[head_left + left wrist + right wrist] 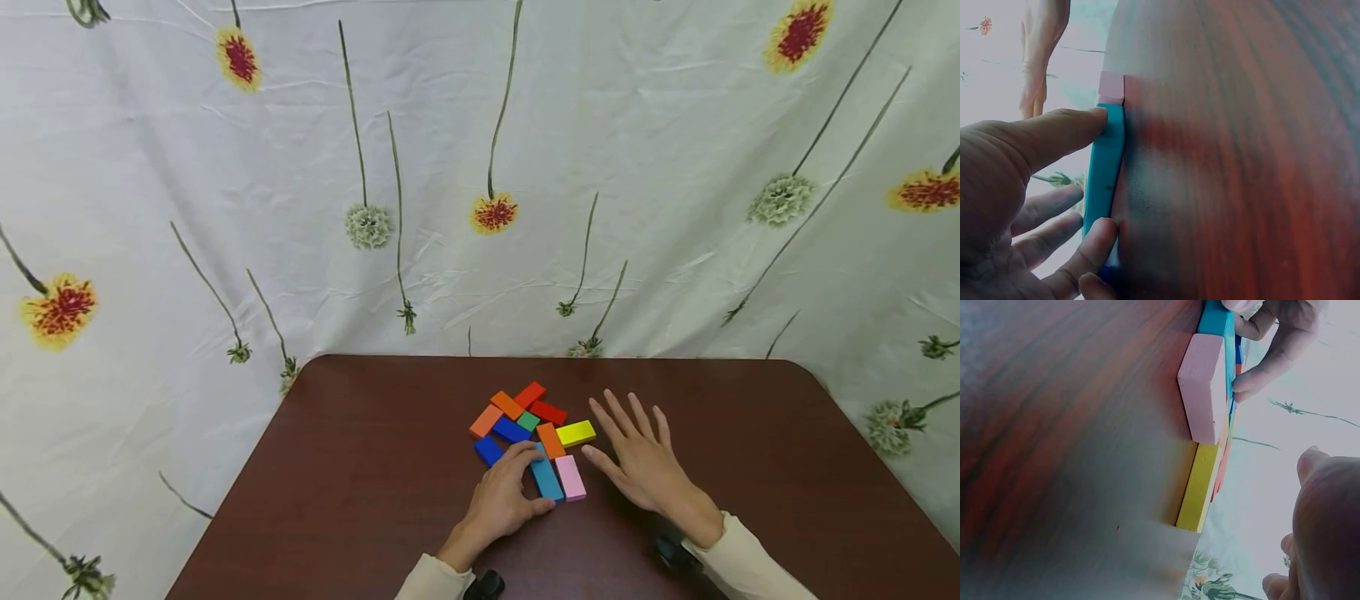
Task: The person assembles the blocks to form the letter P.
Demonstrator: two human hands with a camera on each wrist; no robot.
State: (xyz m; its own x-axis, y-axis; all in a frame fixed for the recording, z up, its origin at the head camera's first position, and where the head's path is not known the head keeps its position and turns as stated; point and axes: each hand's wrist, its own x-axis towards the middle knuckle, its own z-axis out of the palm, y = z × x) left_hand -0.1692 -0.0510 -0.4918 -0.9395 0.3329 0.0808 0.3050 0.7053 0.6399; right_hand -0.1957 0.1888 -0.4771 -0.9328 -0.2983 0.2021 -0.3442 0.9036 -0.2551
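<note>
My left hand (501,500) pinches a light blue block (547,478) lengthwise, thumb on its near end and fingertips towards its far end. The block lies flat on the table. Beside it lies a pink block (571,477), which in the right wrist view stands close to the yellow block (1198,487). To the right, my right hand (643,462) hovers palm down with fingers spread, holding nothing. A dark blue block (489,451) lies by the left fingers, partly covered by them. An orange block (551,440) touches the yellow one.
Behind the hands, more flat blocks form a tight cluster: a second dark blue block (512,430), a green block (528,421), a red block (549,412) and several others. They lie on a dark brown table (360,483). A flowered white cloth (450,275) hangs behind its far edge.
</note>
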